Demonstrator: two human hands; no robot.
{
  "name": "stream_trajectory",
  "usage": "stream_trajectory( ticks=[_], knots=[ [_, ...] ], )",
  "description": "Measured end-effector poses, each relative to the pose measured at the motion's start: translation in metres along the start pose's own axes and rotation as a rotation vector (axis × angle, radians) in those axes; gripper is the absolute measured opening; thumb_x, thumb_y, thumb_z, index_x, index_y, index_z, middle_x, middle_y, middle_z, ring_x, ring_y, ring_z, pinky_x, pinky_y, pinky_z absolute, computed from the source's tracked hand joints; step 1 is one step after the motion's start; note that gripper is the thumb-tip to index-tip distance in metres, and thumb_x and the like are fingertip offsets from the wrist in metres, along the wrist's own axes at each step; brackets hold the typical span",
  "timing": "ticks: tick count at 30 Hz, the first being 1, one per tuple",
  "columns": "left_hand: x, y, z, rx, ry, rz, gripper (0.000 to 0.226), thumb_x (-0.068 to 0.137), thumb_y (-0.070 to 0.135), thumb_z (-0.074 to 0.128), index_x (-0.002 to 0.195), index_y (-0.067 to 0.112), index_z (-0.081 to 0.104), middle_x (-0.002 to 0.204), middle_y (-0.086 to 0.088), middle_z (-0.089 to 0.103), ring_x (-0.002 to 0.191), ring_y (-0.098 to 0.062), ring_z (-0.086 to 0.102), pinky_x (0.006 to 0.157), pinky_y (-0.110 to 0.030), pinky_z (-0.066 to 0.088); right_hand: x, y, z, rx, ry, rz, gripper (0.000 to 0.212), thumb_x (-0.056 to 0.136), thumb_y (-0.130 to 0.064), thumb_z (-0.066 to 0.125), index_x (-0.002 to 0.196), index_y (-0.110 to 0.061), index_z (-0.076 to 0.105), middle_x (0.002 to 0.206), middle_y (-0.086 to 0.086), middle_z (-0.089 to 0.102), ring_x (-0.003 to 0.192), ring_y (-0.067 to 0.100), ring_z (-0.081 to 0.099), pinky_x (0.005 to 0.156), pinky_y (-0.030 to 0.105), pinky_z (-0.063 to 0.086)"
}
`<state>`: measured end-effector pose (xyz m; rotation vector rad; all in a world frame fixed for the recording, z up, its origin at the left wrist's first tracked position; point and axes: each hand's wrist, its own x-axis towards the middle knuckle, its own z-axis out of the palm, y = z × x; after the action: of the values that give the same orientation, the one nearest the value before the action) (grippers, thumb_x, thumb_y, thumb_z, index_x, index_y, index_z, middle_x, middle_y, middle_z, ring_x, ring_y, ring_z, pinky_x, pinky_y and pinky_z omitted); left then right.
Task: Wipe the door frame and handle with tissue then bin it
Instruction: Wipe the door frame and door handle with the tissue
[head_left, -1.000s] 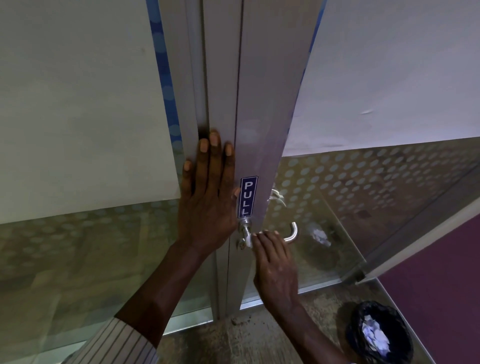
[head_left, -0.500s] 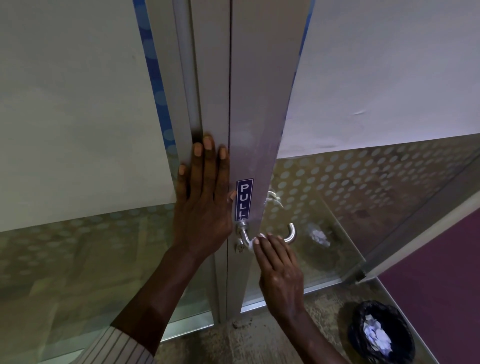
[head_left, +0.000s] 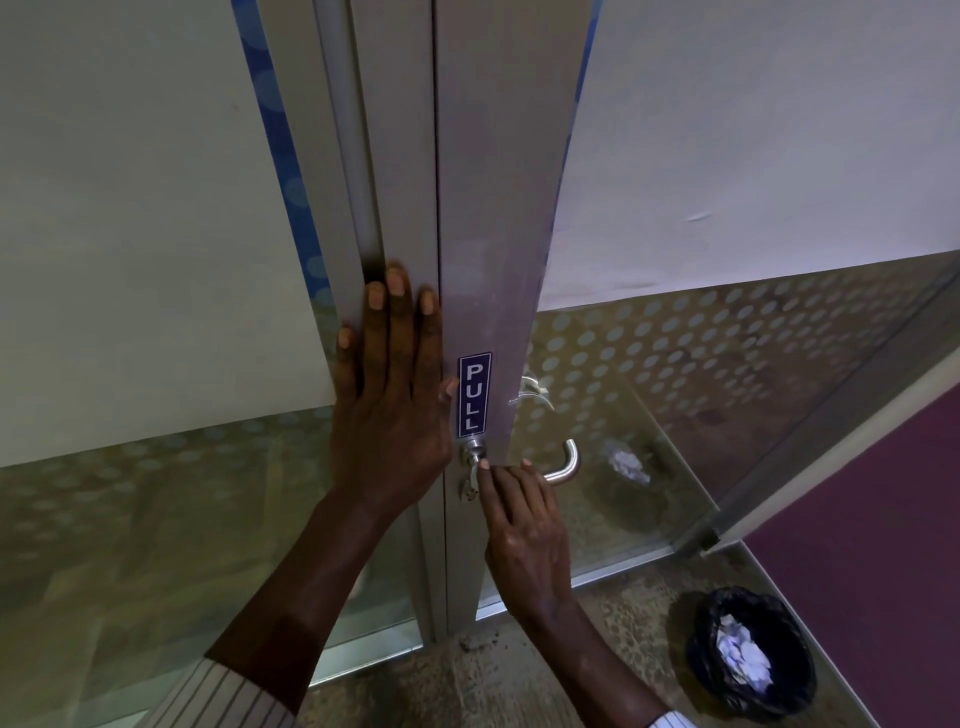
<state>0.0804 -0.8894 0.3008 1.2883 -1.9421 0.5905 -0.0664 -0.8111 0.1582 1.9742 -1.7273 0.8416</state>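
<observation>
A grey metal door frame (head_left: 498, 208) carries a blue PULL sticker (head_left: 474, 395) above a curved steel handle (head_left: 566, 462). My left hand (head_left: 392, 410) lies flat and open on the frame, left of the sticker. My right hand (head_left: 524, 525) is closed over the handle's bar, fingertips at its base. A small pale bit of tissue (head_left: 471, 480) shows just below those fingertips; the rest is hidden under the fingers.
A black-lined bin (head_left: 753, 654) holding crumpled white tissues stands on the floor at lower right. Dotted frosted glass panels (head_left: 727, 364) flank the frame, and the bin's reflection shows in the right one. A maroon surface (head_left: 883, 519) lies at far right.
My right hand's fingertips have slid slightly left along the handle toward its base. My left hand has stayed flat on the frame.
</observation>
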Motion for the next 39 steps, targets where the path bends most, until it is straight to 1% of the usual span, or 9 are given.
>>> stream_trajectory(
  ticks=[5,8,11,15,22,27,33,36,39],
  knots=[
    [0.0,0.0,0.0,-0.013,-0.006,0.004,0.082,0.114,0.038,0.042,0.168,0.01,-0.011,0.173,-0.008,-0.036,0.164,-0.025,-0.031,0.134,-0.044,-0.02,-0.016,0.039,-0.008,-0.027,-0.041,0.118,0.077,0.077,0.015,0.034,0.148,-0.001,0.057,0.157,0.019,0.055,0.153,0.036,0.045,0.12,0.054,0.046],
    [0.0,0.0,0.001,-0.002,0.007,0.001,0.081,0.114,0.039,0.042,0.168,0.009,-0.01,0.173,-0.008,-0.037,0.164,-0.025,-0.031,0.134,-0.044,-0.02,-0.013,0.061,-0.007,0.154,-0.056,0.237,0.066,0.09,0.013,0.036,0.153,-0.001,0.051,0.166,0.018,0.043,0.16,0.032,0.032,0.126,0.055,0.038],
    [0.0,0.001,0.002,-0.002,0.016,0.001,0.08,0.114,0.038,0.042,0.168,0.008,-0.008,0.173,-0.008,-0.036,0.164,-0.025,-0.03,0.134,-0.044,-0.02,-0.004,0.059,-0.009,0.431,0.035,0.383,0.049,0.108,-0.007,0.044,0.156,-0.007,0.049,0.167,0.007,0.043,0.158,0.019,0.037,0.124,0.038,0.04],
    [0.001,0.001,0.002,-0.007,0.007,-0.003,0.08,0.114,0.039,0.039,0.168,0.008,-0.01,0.172,-0.008,-0.037,0.163,-0.025,-0.031,0.134,-0.044,-0.021,0.016,0.053,-0.01,0.761,0.123,0.851,0.035,0.111,-0.022,0.056,0.144,-0.016,0.065,0.139,-0.01,0.067,0.13,0.012,0.067,0.111,0.035,0.054],
    [0.001,0.001,0.0,0.007,0.003,-0.002,0.082,0.113,0.038,0.043,0.168,0.009,-0.011,0.172,-0.008,-0.037,0.163,-0.025,-0.032,0.134,-0.045,-0.021,0.032,0.03,-0.026,1.577,0.28,1.396,0.026,0.109,-0.015,0.055,0.119,0.001,0.073,0.107,0.017,0.082,0.108,0.04,0.077,0.106,0.053,0.057],
    [0.001,0.001,0.001,0.016,0.007,-0.01,0.079,0.114,0.038,0.041,0.169,0.007,-0.007,0.172,-0.009,-0.037,0.163,-0.025,-0.031,0.134,-0.044,-0.021,0.013,-0.001,-0.023,1.854,0.15,1.461,0.046,0.092,-0.016,0.066,0.133,0.004,0.066,0.13,0.018,0.075,0.102,0.022,0.076,0.097,0.036,0.059],
    [0.002,0.001,0.0,0.011,0.003,-0.004,0.075,0.114,0.04,0.035,0.168,0.004,-0.002,0.172,-0.008,-0.037,0.163,-0.025,-0.032,0.133,-0.043,-0.022,0.016,0.023,-0.025,1.918,0.114,1.45,0.042,0.085,-0.01,0.067,0.126,-0.001,0.071,0.121,0.017,0.079,0.098,0.021,0.077,0.084,0.028,0.059],
    [0.001,0.001,0.001,0.005,0.006,-0.005,0.074,0.115,0.04,0.034,0.168,0.004,-0.002,0.172,-0.008,-0.037,0.163,-0.025,-0.032,0.133,-0.044,-0.021,0.024,0.054,-0.025,1.861,0.162,1.458,0.049,0.087,0.0,0.064,0.136,0.004,0.063,0.129,0.023,0.075,0.116,0.03,0.076,0.098,0.035,0.062],
    [0.002,0.001,0.001,-0.002,0.004,-0.009,0.078,0.114,0.039,0.04,0.168,0.006,-0.006,0.172,-0.007,-0.038,0.163,-0.024,-0.032,0.133,-0.043,-0.022,0.035,0.076,-0.023,1.75,0.154,1.397,0.044,0.091,0.003,0.063,0.134,0.014,0.061,0.113,0.025,0.077,0.1,0.027,0.079,0.109,0.044,0.056]
  ],
)
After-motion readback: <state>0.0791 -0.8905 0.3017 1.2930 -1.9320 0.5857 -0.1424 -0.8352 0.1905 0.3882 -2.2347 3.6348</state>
